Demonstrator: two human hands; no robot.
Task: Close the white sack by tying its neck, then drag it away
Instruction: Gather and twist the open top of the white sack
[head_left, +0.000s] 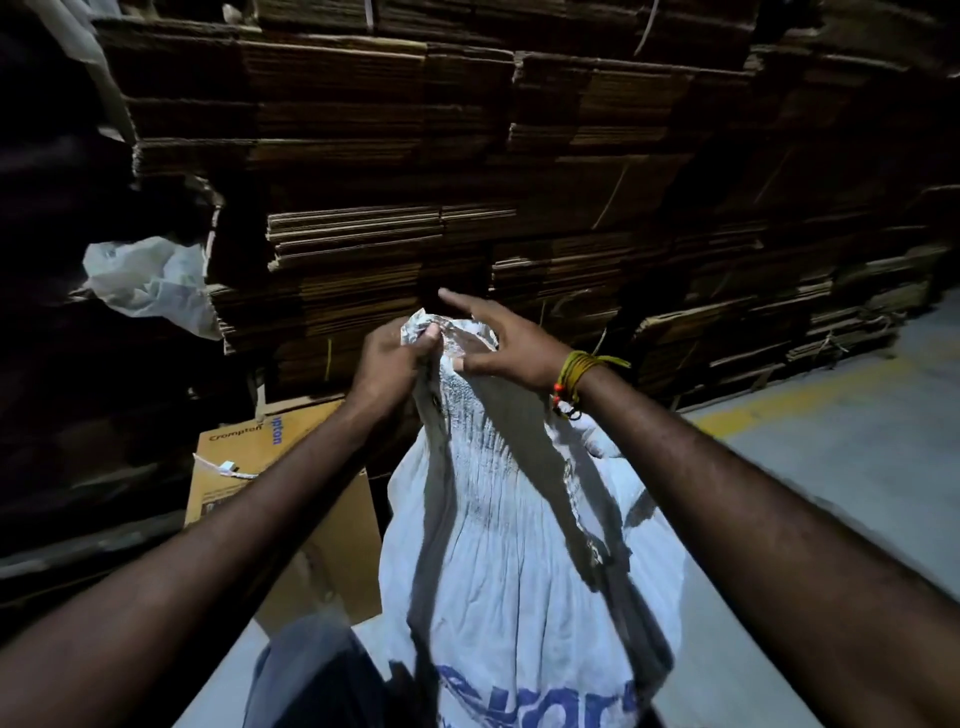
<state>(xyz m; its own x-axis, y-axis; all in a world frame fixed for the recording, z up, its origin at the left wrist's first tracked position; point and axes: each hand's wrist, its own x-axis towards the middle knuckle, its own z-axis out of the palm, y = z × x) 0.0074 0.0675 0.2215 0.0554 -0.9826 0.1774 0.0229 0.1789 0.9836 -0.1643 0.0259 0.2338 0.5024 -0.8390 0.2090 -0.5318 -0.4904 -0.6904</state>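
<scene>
The white woven sack (509, 545), with blue print low on its front, stands upright in front of me. Its top is gathered into a narrow neck (447, 338). My left hand (389, 364) is clenched around that bunched neck from the left. My right hand (498, 338), with yellow threads on the wrist, hovers at the neck's right side with fingers spread and the thumb resting on the fabric, holding nothing. I see no string or knot on the neck.
A tall wall of stacked flattened cardboard (467, 182) rises just behind the sack. A brown carton (291, 514) sits to the left on the floor. A crumpled white bag (150, 280) lies on the stack at left. Grey floor with a yellow line (810, 395) lies to the right.
</scene>
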